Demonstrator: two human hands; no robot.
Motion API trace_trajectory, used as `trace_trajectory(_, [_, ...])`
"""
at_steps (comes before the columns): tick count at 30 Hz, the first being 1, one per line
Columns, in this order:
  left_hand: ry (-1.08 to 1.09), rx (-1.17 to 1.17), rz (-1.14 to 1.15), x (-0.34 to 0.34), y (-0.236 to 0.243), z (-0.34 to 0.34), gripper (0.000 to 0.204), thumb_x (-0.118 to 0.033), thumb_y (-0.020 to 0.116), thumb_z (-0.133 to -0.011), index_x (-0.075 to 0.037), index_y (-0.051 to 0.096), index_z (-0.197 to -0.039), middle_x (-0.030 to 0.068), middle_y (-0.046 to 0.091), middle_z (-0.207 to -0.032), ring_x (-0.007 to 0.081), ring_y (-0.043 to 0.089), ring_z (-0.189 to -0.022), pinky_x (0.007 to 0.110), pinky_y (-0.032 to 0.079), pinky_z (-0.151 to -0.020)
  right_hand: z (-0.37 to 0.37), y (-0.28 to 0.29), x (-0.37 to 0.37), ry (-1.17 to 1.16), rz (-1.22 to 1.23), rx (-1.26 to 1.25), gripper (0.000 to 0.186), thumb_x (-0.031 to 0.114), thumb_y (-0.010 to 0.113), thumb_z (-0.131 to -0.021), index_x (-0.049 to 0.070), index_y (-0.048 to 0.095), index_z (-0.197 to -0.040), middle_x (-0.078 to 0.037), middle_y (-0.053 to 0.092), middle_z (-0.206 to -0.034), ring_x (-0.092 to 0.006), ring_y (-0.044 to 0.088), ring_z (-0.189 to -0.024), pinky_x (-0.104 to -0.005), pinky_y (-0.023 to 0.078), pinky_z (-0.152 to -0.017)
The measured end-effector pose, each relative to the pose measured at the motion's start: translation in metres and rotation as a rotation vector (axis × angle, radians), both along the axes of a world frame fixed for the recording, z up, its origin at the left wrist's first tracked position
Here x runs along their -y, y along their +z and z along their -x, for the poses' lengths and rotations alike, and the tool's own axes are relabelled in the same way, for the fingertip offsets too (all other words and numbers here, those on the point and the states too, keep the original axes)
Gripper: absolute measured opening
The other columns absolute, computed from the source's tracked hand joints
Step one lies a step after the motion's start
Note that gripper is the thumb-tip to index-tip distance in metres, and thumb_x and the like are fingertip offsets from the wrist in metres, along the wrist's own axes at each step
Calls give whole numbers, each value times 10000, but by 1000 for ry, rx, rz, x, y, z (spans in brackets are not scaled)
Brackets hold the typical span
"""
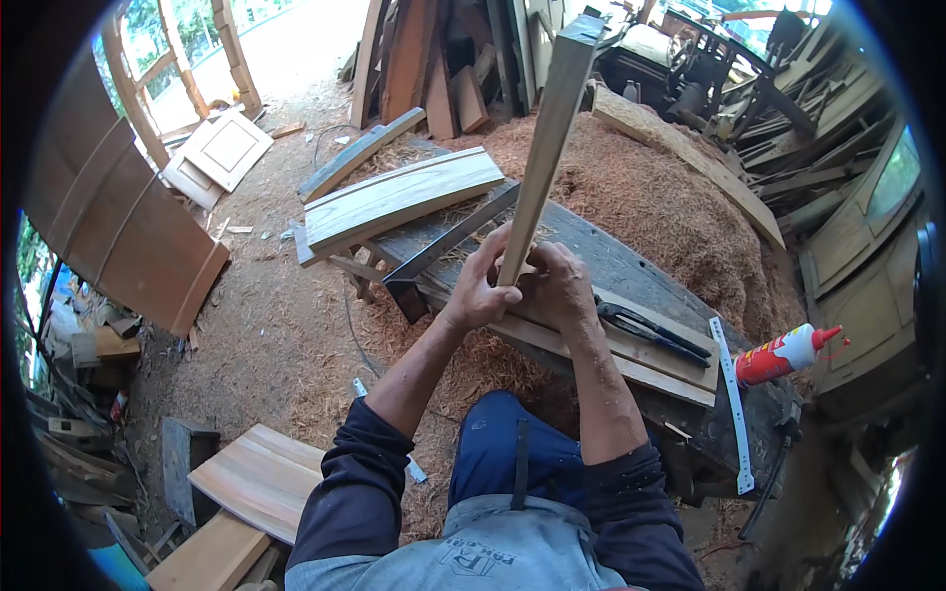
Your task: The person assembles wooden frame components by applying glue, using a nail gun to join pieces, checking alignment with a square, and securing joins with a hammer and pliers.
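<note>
A long wooden strip (552, 128) stands tilted upward in front of me, its far end rising over the bench. My left hand (480, 288) is closed on its lower end, thumb along the near face. On the other side my right hand (560, 286) has its fingers curled against the same end; its fingertips are partly hidden. Just right of that hand, black-handled pincers (655, 333) lie on flat boards (641, 369) on the workbench (631, 258). Left of my hands, a metal carpenter's square (448, 242) rests at the bench edge.
A red and white glue bottle (778, 359) and a perforated white strip (732, 414) are at the bench's right end. A wide grooved plank (404, 202) lies at its far left. Sawdust is heaped (690, 212) behind; loose boards (261, 478) lie at lower left.
</note>
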State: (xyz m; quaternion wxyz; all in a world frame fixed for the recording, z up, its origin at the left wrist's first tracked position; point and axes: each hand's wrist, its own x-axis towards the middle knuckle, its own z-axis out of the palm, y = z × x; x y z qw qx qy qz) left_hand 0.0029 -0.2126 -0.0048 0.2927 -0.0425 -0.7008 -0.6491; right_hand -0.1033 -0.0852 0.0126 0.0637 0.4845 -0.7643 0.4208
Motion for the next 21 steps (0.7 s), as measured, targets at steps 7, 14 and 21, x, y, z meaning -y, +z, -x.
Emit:
trace_trajectory(7, [21,-22,26,4,-12,6,1102,-775,740,-628,-12,471,-1376,129,593,-1254,229,559,-1181,392,426,-1022,20,1,3,7,-160,92,170,46,718,-735,60,710,-905,-142,661,-923,-317,663,-921,-404,539,-812])
trace_trajectory(14, [46,-23,28,0,-5,6,1096,-794,720,-632,13,491,-1338,126,592,-1239,228,557,-1174,385,422,-1018,-4,-17,-6,-37,37,65,95,75,658,-830,76,715,-906,-148,640,-944,-341,650,-906,-416,535,-811])
trace_trajectory(21, [58,-47,34,3,-16,8,1083,-783,716,-652,35,492,-1324,135,595,-1233,231,566,-1160,380,435,-1004,12,-14,-1,177,52,0,171,76,645,-817,86,688,-982,-153,638,-940,-359,635,-890,-426,529,-791])
